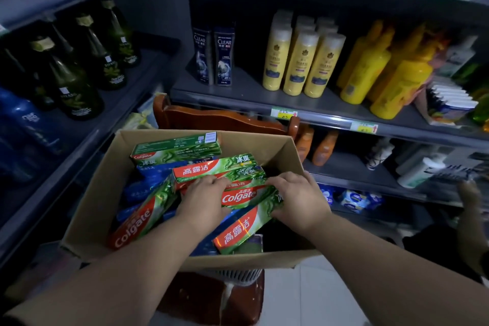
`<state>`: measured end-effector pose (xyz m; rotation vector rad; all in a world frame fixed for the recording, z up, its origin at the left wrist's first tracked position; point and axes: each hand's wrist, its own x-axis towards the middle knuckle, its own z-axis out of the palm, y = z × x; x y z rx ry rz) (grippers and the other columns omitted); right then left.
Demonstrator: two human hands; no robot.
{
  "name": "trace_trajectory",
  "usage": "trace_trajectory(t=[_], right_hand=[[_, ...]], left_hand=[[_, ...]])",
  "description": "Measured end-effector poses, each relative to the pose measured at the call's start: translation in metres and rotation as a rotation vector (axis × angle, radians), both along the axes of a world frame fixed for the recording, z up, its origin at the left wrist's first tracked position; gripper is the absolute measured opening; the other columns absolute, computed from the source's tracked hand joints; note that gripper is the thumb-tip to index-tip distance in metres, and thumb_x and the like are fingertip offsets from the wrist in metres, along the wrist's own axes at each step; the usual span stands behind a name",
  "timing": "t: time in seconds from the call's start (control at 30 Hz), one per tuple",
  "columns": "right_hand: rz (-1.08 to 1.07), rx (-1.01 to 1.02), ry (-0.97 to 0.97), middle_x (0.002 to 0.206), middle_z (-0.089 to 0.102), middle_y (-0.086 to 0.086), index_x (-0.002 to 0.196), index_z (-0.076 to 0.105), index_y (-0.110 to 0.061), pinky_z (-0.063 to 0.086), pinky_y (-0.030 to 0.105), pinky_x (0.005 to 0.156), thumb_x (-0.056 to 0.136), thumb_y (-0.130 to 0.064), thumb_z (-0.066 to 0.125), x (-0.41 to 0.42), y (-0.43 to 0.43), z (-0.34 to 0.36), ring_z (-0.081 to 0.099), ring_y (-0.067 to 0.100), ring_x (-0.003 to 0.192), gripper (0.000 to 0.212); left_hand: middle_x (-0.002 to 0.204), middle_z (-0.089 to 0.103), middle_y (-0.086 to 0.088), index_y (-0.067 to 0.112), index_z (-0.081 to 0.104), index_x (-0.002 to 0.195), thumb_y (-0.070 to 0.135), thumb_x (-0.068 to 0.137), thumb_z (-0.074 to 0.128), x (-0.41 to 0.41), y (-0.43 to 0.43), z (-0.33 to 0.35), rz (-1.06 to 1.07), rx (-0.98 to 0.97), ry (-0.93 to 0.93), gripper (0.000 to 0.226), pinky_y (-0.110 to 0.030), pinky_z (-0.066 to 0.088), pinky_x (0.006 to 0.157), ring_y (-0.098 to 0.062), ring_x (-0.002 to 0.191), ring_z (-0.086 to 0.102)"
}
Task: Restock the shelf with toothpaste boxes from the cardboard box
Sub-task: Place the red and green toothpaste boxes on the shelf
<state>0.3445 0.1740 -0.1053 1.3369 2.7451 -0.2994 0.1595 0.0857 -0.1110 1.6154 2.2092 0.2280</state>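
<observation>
- cardboard box (91, 209) sits lower middle of the frame, packed with green-and-red toothpaste boxes (174, 145)
- left grip (203, 194) is curled over the left end of the Colgate box (239, 197) lying on top of the pile, mid frame
- right grip (297, 193) is wrapped round that box's right end, fingers bent over it
- shelf (238, 95) runs across the upper right, with shampoo bottles (301, 61) standing on it

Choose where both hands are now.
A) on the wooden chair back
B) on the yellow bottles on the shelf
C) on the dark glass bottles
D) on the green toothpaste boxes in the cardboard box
D: the left hand and the right hand grip green toothpaste boxes inside the cardboard box.
</observation>
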Motion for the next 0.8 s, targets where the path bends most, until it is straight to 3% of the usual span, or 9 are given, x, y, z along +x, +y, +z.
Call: trace_trajectory(t=[0.23, 0.4, 0.5, 0.6, 0.8], right_hand=[[0.065, -0.028, -0.011, 0.136, 0.051, -0.005, 0.139, 0.043, -0.035, 0.009, 0.04, 0.119, 0.08, -0.039, 0.069, -0.001, 0.008, -0.002, 0.043, 0.018, 0.131, 0.064], [0.118, -0.061, 0.022, 0.125, 0.056, -0.004, 0.127, 0.054, -0.034, 0.03, 0.033, 0.107, 0.075, -0.045, 0.073, -0.002, 0.01, -0.005, 0.051, 0.021, 0.119, 0.057], [0.201, -0.132, -0.026, 0.131, 0.054, -0.006, 0.128, 0.053, -0.037, 0.033, 0.034, 0.103, 0.07, -0.05, 0.077, -0.004, 0.009, -0.008, 0.048, 0.02, 0.121, 0.064], [0.283, -0.12, -0.083, 0.134, 0.053, -0.007, 0.133, 0.051, -0.035, 0.032, 0.033, 0.104, 0.075, -0.044, 0.074, -0.009, 0.007, -0.011, 0.045, 0.02, 0.124, 0.063], [0.345, -0.109, -0.13, 0.133, 0.056, -0.006, 0.131, 0.053, -0.034, 0.035, 0.034, 0.104, 0.083, -0.036, 0.067, -0.013, 0.007, -0.009, 0.049, 0.02, 0.123, 0.05]], left_hand=[[0.138, 0.042, -0.002, 0.018, 0.042, 0.142, 0.021, 0.086, 0.071, 0.006, -0.008, 0.014, 0.247, 0.047, -0.162, 0.063, -0.027, 0.041, 0.1, -0.019, 0.121, 0.05], [0.12, 0.055, 0.003, 0.019, 0.056, 0.125, 0.022, 0.083, 0.074, -0.002, -0.022, 0.024, 0.354, 0.125, -0.258, 0.046, -0.03, 0.046, 0.096, -0.016, 0.111, 0.057], [0.121, 0.058, 0.003, 0.021, 0.055, 0.126, 0.026, 0.082, 0.074, -0.009, -0.033, 0.031, 0.429, 0.139, -0.28, 0.047, -0.031, 0.048, 0.093, -0.017, 0.109, 0.059], [0.123, 0.058, 0.0, 0.018, 0.052, 0.131, 0.025, 0.083, 0.074, -0.016, -0.045, 0.038, 0.529, 0.178, -0.32, 0.054, -0.027, 0.046, 0.086, -0.017, 0.104, 0.057], [0.103, 0.064, 0.001, 0.016, 0.061, 0.118, 0.024, 0.077, 0.079, -0.019, -0.067, 0.046, 0.697, 0.321, -0.363, 0.045, -0.024, 0.042, 0.077, -0.013, 0.09, 0.058]])
